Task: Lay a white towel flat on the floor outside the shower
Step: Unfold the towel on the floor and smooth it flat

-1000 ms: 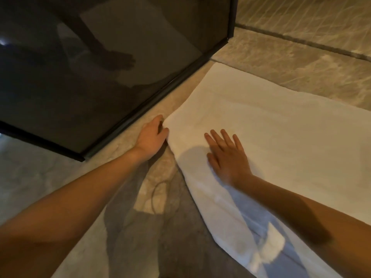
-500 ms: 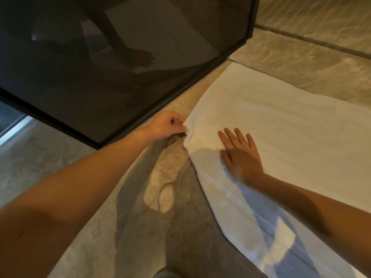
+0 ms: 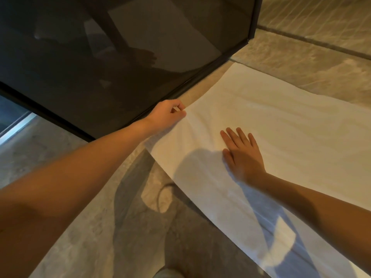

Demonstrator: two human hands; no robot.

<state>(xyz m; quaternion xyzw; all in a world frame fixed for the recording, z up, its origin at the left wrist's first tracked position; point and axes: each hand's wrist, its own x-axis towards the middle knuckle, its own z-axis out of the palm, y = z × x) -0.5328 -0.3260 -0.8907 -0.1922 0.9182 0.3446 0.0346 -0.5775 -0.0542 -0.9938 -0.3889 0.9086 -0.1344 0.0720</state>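
Note:
A white towel point(image 3: 281, 125) lies spread on the stone floor point(image 3: 84, 227), running from the shower's corner down to the lower right. My left hand point(image 3: 167, 115) pinches the towel's near-left edge close to the black bottom rail of the shower glass; small creases fan out from the pinch. My right hand point(image 3: 243, 155) rests flat on the towel with its fingers spread, palm down, a little right of the left hand.
The dark tinted shower glass point(image 3: 120, 57) with a black frame fills the upper left, its corner post point(image 3: 253, 19) at the top. A tiled step or wall base point(image 3: 321, 27) lies beyond the towel. A foot or knee point(image 3: 168, 272) shows at the bottom edge.
My left hand went from lying beside the towel to pinching its edge and drawing it left towards the glass rail. My right hand stays flat on the towel.

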